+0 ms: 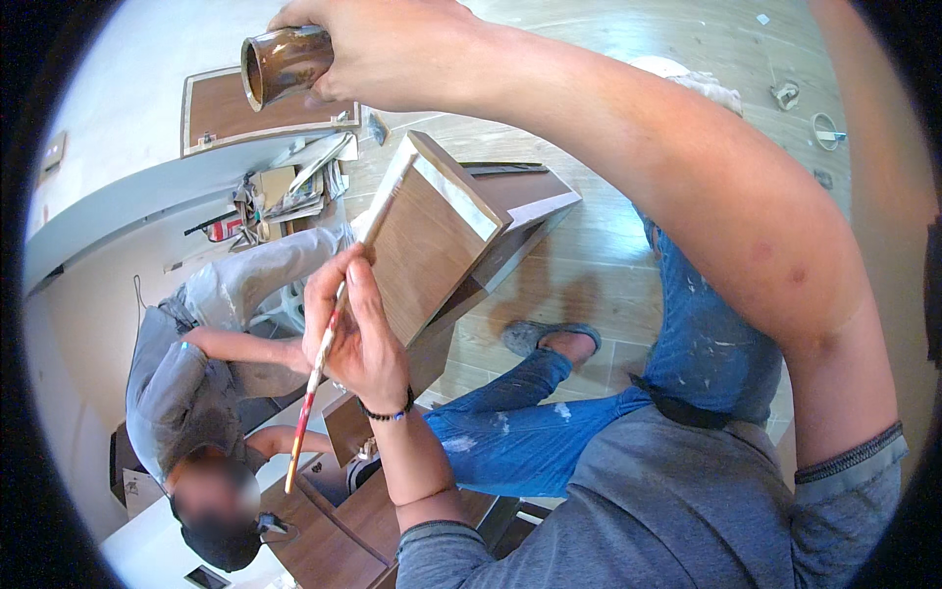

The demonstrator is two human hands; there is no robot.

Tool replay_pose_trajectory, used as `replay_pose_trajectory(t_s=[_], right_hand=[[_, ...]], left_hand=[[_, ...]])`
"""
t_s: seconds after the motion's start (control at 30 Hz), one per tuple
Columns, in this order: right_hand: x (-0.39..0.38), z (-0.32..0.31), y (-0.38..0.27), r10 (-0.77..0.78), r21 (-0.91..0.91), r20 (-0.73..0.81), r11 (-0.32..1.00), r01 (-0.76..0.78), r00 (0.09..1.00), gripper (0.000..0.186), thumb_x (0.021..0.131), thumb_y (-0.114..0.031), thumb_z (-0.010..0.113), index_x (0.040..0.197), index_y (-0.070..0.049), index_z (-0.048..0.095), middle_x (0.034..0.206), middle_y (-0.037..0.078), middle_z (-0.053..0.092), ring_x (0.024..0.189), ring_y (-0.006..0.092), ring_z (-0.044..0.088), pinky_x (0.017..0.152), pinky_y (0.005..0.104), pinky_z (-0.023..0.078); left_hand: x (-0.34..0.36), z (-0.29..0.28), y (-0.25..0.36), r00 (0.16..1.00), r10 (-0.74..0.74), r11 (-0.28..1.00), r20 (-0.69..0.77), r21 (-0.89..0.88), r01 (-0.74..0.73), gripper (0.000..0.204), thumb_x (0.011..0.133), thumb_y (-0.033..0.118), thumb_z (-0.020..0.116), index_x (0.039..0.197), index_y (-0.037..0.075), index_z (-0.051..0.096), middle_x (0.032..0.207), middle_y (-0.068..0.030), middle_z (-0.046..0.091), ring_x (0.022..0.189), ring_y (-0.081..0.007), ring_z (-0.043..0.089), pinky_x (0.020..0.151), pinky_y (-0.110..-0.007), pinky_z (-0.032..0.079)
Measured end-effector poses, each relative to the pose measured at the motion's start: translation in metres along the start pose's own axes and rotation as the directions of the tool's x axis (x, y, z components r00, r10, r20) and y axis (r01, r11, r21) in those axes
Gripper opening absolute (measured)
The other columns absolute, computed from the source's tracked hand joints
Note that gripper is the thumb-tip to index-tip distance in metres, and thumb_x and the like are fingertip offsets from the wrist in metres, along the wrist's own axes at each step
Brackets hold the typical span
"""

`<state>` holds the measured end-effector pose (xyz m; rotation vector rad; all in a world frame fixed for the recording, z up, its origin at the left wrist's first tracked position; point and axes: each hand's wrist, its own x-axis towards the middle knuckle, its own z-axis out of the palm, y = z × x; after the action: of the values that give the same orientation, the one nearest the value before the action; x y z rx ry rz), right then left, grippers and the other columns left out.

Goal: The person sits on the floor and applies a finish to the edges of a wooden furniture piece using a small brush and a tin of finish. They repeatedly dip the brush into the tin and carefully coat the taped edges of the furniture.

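My left hand (pixel 358 334) grips a long thin paintbrush (pixel 316 378) with a red and white handle. The brush's upper end lies along the pale edge of a tilted brown wood-grain panel (pixel 432 240). A dark beaded band circles that wrist. My right hand (pixel 392 49) is raised at the top of the view, holding a small brown glazed jar (pixel 285 64) tipped on its side with its mouth facing left. The jar hovers above and left of the panel.
Another person in grey clothes (pixel 186 383) crouches at the left, an arm reaching toward the panel's base. My jeans-clad leg and slippered foot (pixel 549 339) stretch over the pale plank floor. A framed brown board (pixel 235 113) and piled papers (pixel 294 191) lie behind.
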<state>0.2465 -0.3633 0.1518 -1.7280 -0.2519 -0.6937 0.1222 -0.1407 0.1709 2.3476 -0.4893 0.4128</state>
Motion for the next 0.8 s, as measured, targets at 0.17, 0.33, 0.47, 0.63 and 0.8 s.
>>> replay_pose_trajectory(t_s=[0.17, 0.33, 0.47, 0.63, 0.8], right_hand=[[-0.002, -0.008, -0.006, 0.022, -0.033, 0.022, 0.999, -0.022, 0.999, 0.025, 0.082, -0.002, 0.064, 0.106, 0.002, 0.070, 0.099, 0.025, 0.070, 0.101, 0.0410, 0.068, 0.093, 0.0521, 0.050], [-0.007, -0.011, -0.009, -0.027, -0.016, -0.026, 1.000, 0.026, 0.999, 0.025, 0.082, -0.002, 0.064, 0.105, 0.002, 0.070, 0.097, 0.025, 0.070, 0.100, 0.0407, 0.068, 0.092, 0.0515, 0.051], [-0.010, -0.015, -0.017, 0.012, -0.030, 0.009, 0.999, -0.012, 1.000, 0.026, 0.081, -0.002, 0.065, 0.106, 0.001, 0.070, 0.098, 0.025, 0.069, 0.101, 0.0399, 0.068, 0.093, 0.0503, 0.051], [0.003, -0.006, -0.005, 0.066, -0.018, 0.088, 0.998, -0.064, 0.994, 0.026, 0.081, -0.002, 0.066, 0.107, 0.001, 0.070, 0.100, 0.025, 0.069, 0.102, 0.0399, 0.068, 0.094, 0.0499, 0.050], [0.004, 0.002, -0.053, 0.247, -0.530, -0.040, 0.816, -0.230, 0.968, 0.022, 0.082, -0.003, 0.065, 0.103, 0.001, 0.071, 0.097, 0.025, 0.069, 0.099, 0.0406, 0.069, 0.092, 0.0504, 0.052]], left_hand=[[0.016, 0.013, -0.019, 1.000, 0.005, 1.000, -0.014, 0.023, -0.004, 0.016, 0.100, 0.006, 0.064, 0.109, -0.006, 0.071, 0.101, -0.0131, 0.072, 0.092, -0.0161, 0.067, 0.084, -0.029, 0.053], [0.023, 0.021, -0.021, 0.999, -0.018, 0.999, 0.047, 0.037, 0.016, 0.018, 0.102, 0.008, 0.062, 0.113, -0.005, 0.070, 0.104, -0.0124, 0.072, 0.096, -0.0168, 0.068, 0.088, -0.030, 0.055], [0.022, 0.020, -0.026, 0.997, 0.018, 0.998, 0.069, 0.062, -0.023, 0.018, 0.103, 0.007, 0.061, 0.111, -0.005, 0.070, 0.104, -0.0120, 0.072, 0.095, -0.0166, 0.068, 0.088, -0.030, 0.055], [0.018, 0.021, -0.023, 0.998, 0.017, 0.999, 0.058, 0.040, -0.019, 0.012, 0.098, 0.005, 0.067, 0.103, -0.005, 0.072, 0.096, -0.0137, 0.074, 0.088, -0.0172, 0.069, 0.082, -0.029, 0.053], [0.011, 0.016, -0.007, 0.994, 0.020, 0.997, 0.111, 0.074, -0.028, 0.011, 0.097, 0.004, 0.067, 0.101, -0.004, 0.073, 0.094, -0.0138, 0.074, 0.086, -0.0179, 0.068, 0.082, -0.030, 0.052]])
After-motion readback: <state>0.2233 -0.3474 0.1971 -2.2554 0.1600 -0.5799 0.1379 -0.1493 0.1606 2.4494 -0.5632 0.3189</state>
